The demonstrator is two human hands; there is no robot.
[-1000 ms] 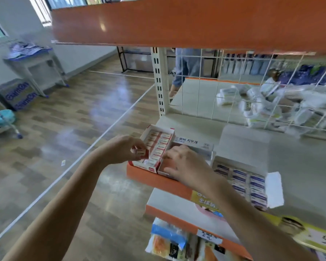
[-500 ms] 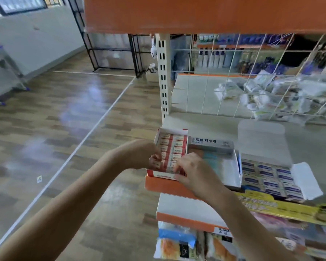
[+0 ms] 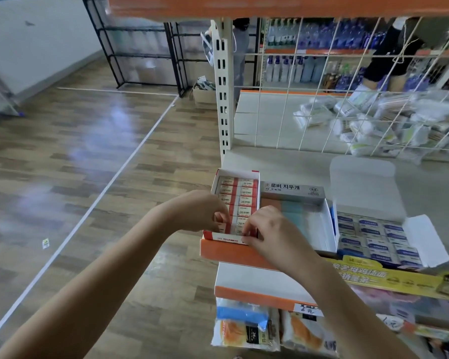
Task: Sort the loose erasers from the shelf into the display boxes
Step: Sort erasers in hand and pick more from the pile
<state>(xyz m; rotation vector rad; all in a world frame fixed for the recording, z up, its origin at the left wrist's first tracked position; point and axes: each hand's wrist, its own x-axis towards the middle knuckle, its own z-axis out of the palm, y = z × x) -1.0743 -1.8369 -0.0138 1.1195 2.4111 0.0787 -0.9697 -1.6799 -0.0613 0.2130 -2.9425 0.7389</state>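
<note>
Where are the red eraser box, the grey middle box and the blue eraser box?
red eraser box (image 3: 237, 174): head view, back wall.
grey middle box (image 3: 292, 189): head view, labelled back flap.
blue eraser box (image 3: 425, 238): head view, right flap.

The near end of the red display box (image 3: 234, 208) is covered by both hands, the left hand (image 3: 201, 212) and the right hand (image 3: 271, 233), so what is pinched between the fingertips cannot be made out. The small print on the red erasers (image 3: 245, 202) is too fine to be read. The packets behind the wire grid (image 3: 389, 117) at the far right are blurred. The upper shelf (image 3: 270, 6) is cut off by the top edge.
</note>
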